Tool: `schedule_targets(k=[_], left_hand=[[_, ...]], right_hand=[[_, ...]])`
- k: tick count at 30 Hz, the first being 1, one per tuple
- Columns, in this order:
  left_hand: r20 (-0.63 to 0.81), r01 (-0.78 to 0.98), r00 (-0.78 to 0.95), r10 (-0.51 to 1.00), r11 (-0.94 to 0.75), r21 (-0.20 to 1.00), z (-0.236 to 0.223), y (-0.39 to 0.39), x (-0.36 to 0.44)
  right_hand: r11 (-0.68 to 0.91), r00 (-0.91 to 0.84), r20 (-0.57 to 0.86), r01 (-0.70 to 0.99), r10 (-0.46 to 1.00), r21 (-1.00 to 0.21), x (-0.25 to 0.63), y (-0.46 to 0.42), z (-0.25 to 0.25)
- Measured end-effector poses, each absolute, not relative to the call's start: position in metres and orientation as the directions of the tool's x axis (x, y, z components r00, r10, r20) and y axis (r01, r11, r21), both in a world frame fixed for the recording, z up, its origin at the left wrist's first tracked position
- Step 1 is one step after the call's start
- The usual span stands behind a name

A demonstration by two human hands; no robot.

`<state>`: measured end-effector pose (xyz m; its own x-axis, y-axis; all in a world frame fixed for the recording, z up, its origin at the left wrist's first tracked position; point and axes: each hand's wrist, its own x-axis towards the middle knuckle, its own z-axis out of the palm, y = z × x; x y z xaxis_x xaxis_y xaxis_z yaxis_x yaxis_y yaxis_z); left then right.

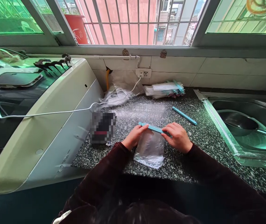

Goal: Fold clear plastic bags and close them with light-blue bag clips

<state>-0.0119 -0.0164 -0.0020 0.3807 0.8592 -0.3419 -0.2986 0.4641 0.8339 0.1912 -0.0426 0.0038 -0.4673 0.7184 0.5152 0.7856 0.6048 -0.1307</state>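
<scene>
A light-blue bag sealing clip lies across the top of a clear plastic bag over the speckled counter. My left hand pinches the clip's left end, thumb along it. At the right end, my right hand has its fingers and thumb closed round the clip. The bag spreads below the clip toward me, flat and wrinkled; whether anything is in it I cannot tell. Beyond my right hand, a second light-blue strip of the same look rests slantwise on the counter.
Against the wall lies a pile of clear packages with blue strips, beside crumpled clear plastic. A white cable runs from the wall socket leftward. A blurred dark object sits left. The sink holds a pan.
</scene>
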Motion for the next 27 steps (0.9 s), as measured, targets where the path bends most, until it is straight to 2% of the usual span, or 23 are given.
schedule_targets(k=[10, 27], left_hand=[[-0.350, -0.269, 0.304, 0.886, 0.432, 0.861, -0.007, -0.015, -0.010], [-0.223, -0.228, 0.466, 0.857, 0.359, 0.905, -0.017, -0.015, -0.009]], right_hand=[[0.612, -0.462, 0.535, 0.779, 0.707, -0.136, 0.190, -0.043, 0.006], [0.618, -0.448, 0.570, 0.774, 0.689, -0.139, 0.176, -0.042, 0.003]])
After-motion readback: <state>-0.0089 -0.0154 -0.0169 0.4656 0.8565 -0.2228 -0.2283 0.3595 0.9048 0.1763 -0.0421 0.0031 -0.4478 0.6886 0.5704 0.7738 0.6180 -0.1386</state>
